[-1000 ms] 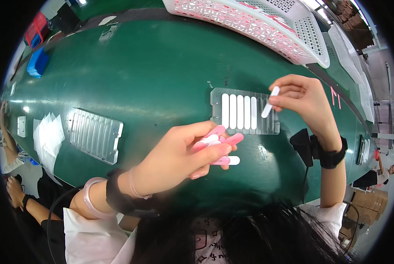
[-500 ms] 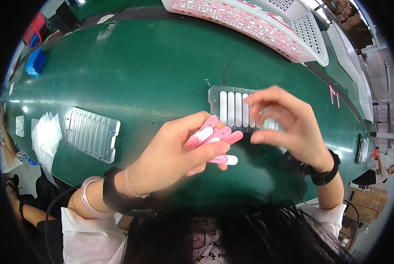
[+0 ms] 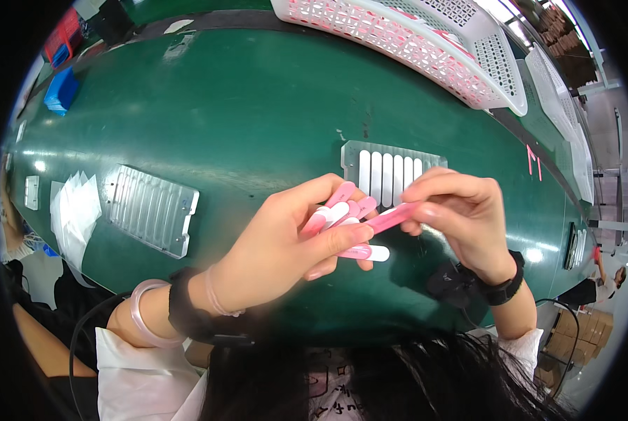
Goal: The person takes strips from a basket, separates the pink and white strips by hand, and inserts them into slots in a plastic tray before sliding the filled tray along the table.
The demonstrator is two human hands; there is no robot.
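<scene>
My left hand (image 3: pixel 300 235) is closed around a loose bunch of small pink and white nail files (image 3: pixel 338 209), their rounded ends fanning out past my fingers. Between thumb and fingertips, my right hand (image 3: pixel 461 217) pinches one pink nail file (image 3: pixel 392 219), whose other end still lies against the bunch. Just beyond my hands lies a clear slotted tray (image 3: pixel 349 156) with several white strips (image 3: pixel 376 179) side by side in its left slots. My right hand covers part of the tray's near right side.
Another clear grooved tray (image 3: pixel 152 210) lies at the left, beside white paper sheets (image 3: pixel 75 214). A white perforated basket (image 3: pixel 398 50) with pink items stands at the far edge. Pink strips (image 3: pixel 533 163) lie at the right, and a blue object (image 3: pixel 61 91) at far left.
My right hand has come down and left from over the tray and taken hold of one pink nail file at the bunch. My left hand has stayed nearly in place.
</scene>
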